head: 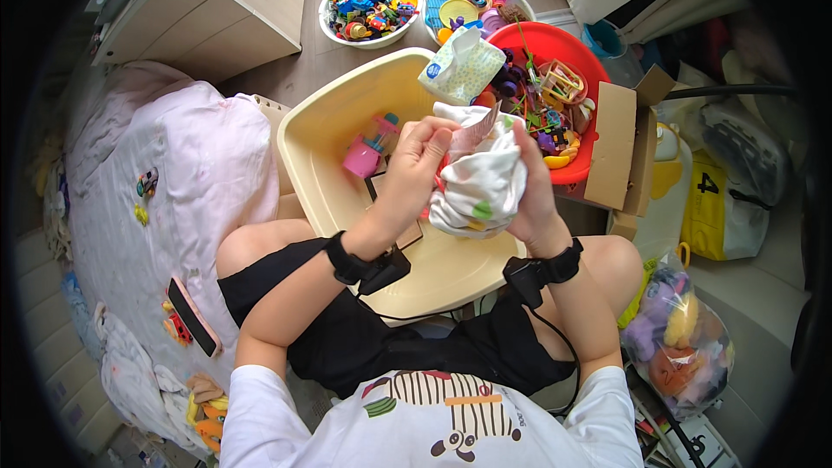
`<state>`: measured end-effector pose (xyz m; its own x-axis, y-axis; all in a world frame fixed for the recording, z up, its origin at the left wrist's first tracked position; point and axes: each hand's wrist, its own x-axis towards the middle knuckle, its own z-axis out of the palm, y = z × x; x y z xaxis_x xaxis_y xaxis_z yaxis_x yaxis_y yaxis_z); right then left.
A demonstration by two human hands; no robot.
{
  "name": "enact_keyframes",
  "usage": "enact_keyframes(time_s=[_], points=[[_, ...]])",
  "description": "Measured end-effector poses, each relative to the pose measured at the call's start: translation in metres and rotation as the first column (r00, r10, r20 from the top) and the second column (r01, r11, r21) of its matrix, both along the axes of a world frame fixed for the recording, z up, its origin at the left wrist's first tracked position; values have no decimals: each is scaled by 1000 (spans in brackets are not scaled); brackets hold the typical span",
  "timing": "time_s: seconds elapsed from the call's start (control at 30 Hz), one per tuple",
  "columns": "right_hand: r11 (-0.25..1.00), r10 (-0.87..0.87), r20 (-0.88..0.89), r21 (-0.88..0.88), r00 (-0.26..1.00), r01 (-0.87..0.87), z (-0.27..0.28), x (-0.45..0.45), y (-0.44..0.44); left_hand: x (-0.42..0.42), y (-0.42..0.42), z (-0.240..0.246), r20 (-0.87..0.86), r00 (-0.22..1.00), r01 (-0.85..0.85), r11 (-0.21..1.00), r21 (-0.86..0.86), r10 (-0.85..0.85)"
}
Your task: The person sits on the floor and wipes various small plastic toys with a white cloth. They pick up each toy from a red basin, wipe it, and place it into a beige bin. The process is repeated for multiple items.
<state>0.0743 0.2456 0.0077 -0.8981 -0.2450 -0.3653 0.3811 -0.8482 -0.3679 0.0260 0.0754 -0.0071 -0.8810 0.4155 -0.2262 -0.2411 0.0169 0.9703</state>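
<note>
Both hands hold a bunched white cloth (484, 185) with green and yellow spots, raised above a large cream plastic tub (318, 123). My left hand (416, 156) pinches its upper left side with thumb and fingers. A thin pinkish piece (476, 133), its material unclear, sticks up from the fold between the hands. My right hand (536, 188) cups the cloth's right side, its fingers partly hidden behind it. Inside the tub lie a pink and blue plastic toy (367, 155) and a flat dark-edged item (409, 234), mostly covered by my left forearm.
A tissue pack (463, 65) rests at the tub's far rim. Beyond are a red basin (588, 52) of toys and two white baskets (370, 45) (530, 6) of small toys. At right stand a cardboard box (611, 143) and a bag of plush toys (679, 338). A phone (194, 317) lies left.
</note>
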Motion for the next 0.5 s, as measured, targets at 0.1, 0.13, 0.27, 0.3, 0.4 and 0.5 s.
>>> enact_keyframes(time_s=[0.1,0.13,0.27,0.3,0.4,0.5], points=[[998,55,51,-7,997,-55,-10,5,-9,20,7,0,-355,934,-169,914,-369,30],[997,78,59,-9,995,-77,-12,6,-8,24,8,0,-457,889,-224,890,-398,19],[972,237,56,-10,970,-237,-20,5,-5,37,7,1,-503,857,-232,786,-574,-114],[959,271,108,51,956,-278,-21,5,-5,39,6,0,-537,830,-233,780,-581,-152],[885,187,84,417,979,-205,-18,4,-10,42,7,-7,-491,859,-206,781,-590,-144],[854,56,166,503,985,-133,-10,0,-10,41,10,-15,-362,932,-148,878,-456,-31]])
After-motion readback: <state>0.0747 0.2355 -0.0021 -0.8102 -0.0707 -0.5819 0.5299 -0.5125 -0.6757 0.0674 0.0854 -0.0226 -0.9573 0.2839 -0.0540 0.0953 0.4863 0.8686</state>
